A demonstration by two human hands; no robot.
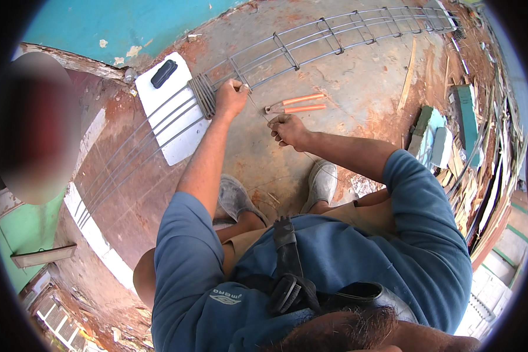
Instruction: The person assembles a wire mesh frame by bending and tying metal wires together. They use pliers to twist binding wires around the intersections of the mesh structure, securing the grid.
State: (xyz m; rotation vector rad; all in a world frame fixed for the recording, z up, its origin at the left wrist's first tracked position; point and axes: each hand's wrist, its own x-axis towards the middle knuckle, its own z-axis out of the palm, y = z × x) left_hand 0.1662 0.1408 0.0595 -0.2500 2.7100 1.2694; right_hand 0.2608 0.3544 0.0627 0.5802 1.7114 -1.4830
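Observation:
A long steel rebar cage (290, 54) runs from the middle of the view to the far right, with square stirrups spaced along its bars. My left hand (231, 98) is closed at the near side of the cage, fingers pinched by a bar next to a tight bundle of stirrups (202, 96). Whatever lies between those fingertips is too small to make out. Lower and to the right, my right hand (290, 132) is closed on a thin wire, which trails down toward my feet. Between the hands and slightly beyond lie pincers (299, 104) with orange handles on the concrete floor.
A white board (180, 139) lies under the bars, with a dark oblong object (163, 74) on it. Bare bar ends extend to the lower left. On the right are broken painted blocks (431, 136), wood strips (408, 76) and debris. A turquoise wall (123, 26) stands beyond.

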